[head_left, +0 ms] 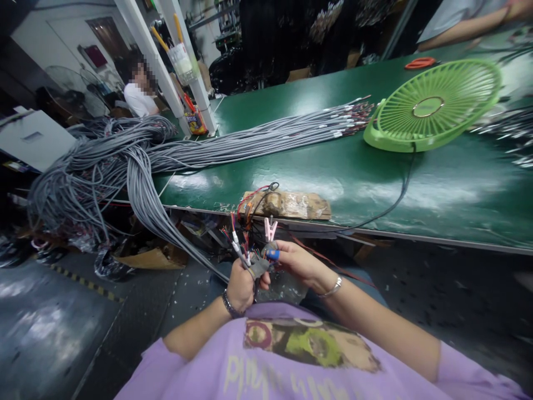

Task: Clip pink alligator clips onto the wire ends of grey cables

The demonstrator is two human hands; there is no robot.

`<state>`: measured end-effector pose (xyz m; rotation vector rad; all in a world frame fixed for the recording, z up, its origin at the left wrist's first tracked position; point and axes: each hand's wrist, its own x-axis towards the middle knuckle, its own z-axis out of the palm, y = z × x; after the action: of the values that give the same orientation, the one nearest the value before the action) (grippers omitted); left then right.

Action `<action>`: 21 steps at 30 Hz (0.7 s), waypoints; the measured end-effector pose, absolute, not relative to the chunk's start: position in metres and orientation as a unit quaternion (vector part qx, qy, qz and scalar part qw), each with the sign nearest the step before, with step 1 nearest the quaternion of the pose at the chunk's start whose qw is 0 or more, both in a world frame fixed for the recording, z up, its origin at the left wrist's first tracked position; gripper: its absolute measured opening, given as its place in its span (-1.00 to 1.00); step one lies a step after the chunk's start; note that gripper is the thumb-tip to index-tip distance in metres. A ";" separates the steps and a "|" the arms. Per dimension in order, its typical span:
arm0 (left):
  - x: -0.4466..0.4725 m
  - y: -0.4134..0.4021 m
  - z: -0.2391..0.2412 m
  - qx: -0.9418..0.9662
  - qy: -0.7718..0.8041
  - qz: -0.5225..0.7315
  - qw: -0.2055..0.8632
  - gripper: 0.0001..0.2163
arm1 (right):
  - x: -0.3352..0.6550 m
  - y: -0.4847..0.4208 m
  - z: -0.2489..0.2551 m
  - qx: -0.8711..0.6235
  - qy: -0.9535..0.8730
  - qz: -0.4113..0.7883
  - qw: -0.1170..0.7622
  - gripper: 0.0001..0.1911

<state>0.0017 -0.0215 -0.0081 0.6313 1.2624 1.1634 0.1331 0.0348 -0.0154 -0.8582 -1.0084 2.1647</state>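
Observation:
My left hand (pixel 240 284) is closed around a few grey cables (pixel 236 244), just below their stripped ends, where thin coloured wires fan upward. Grey wrapping covers its thumb. Close beside it, my right hand (pixel 300 265) has its fingertips pinched together at the wire ends; what lies between them is too small to make out. A blue wrap shows on one of its fingers. Just above the fingertips, a pink clip (pixel 270 229) stands at the table edge, in front of a worn wooden block (pixel 291 205) with red and black leads.
A long bundle of grey cables (pixel 250 139) lies across the green table (pixel 333 178), joining a large heap (pixel 91 166) at left. A green fan (pixel 433 105) sits at right, its cord trailing forward. Orange-handled scissors (pixel 420 63) lie behind it. Other people are at the back.

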 end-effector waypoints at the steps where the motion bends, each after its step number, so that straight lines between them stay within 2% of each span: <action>1: 0.001 -0.022 -0.009 0.273 0.546 0.502 0.613 -0.59 | 0.133 0.035 -0.016 -0.326 -0.374 0.813 0.305 -0.57; 6: 0.001 -0.022 -0.011 0.266 0.551 0.527 0.590 -0.60 | 0.134 0.037 -0.019 -0.363 -0.340 0.797 0.343 -0.54; 16: 0.004 -0.020 -0.005 0.261 0.562 0.537 0.573 -0.60 | 0.135 0.033 -0.006 -0.372 -0.434 0.756 0.320 -0.56; 21: 0.004 -0.021 0.004 0.249 0.557 0.555 0.565 -0.60 | 0.134 0.037 -0.017 -0.381 -0.367 0.752 0.393 -0.56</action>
<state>0.0039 -0.0206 0.0044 0.5863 1.3107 1.3053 0.1342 0.0369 -0.0167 -0.9673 -0.9327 1.9088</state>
